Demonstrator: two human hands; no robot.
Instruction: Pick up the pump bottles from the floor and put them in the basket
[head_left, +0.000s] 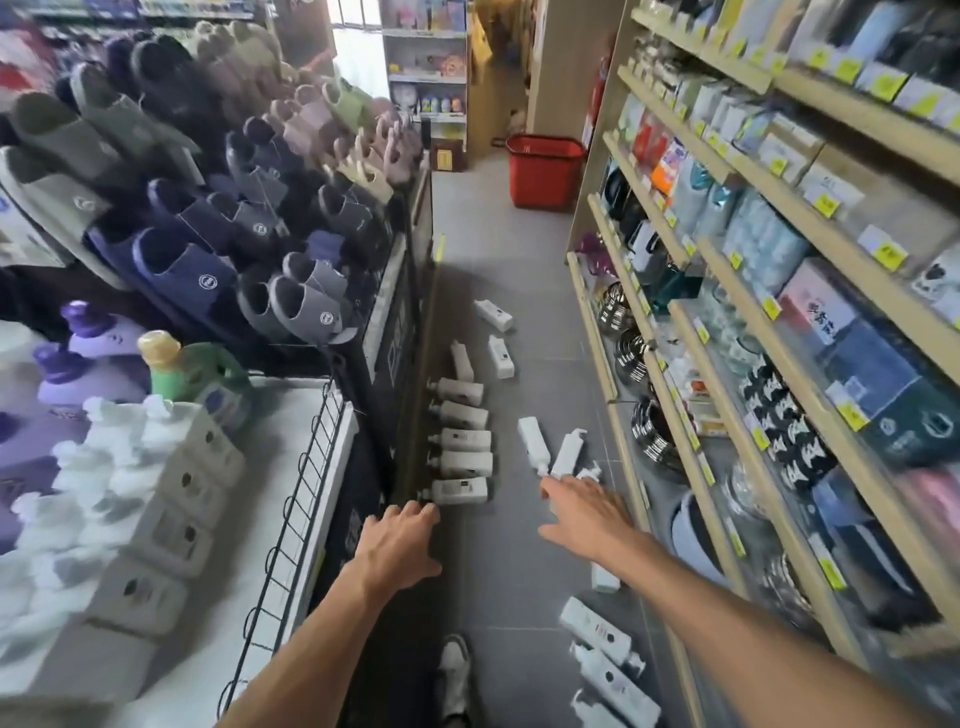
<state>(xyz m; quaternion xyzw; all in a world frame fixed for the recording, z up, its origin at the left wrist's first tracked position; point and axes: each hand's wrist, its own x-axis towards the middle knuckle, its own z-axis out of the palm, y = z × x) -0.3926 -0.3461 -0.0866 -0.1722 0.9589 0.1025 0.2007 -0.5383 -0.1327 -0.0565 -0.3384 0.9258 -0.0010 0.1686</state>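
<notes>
Head view: white pump bottles (464, 447) lie scattered on the aisle floor (498, 566); the red basket (545, 171) stands well apart, down the aisle. Left hand (397, 540) and right hand (582, 512) reach low, fingers (415, 512) released and empty, apparently to gather the nearest bottles.

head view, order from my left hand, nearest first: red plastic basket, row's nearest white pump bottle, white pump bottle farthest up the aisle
1. Row's nearest white pump bottle, just beyond the left hand.
2. White pump bottle farthest up the aisle, mid-floor.
3. Red plastic basket, far end, right side.
</notes>
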